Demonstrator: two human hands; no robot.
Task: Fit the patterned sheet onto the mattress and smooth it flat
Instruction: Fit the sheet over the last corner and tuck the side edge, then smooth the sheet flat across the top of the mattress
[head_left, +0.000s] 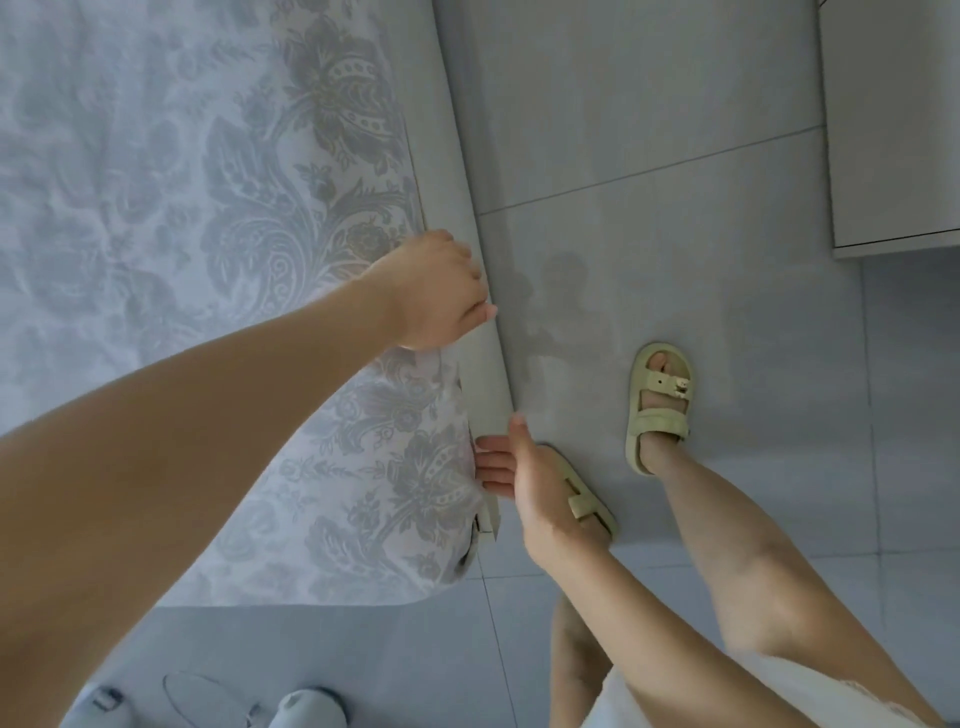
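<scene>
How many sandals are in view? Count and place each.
2. One sandal stands farther out on the tiles; the nearer sandal is partly hidden behind the right hand.

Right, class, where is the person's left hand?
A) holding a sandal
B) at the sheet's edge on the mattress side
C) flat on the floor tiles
B: the left hand curls its fingers over the edge of the patterned sheet along the side of the mattress.
</scene>
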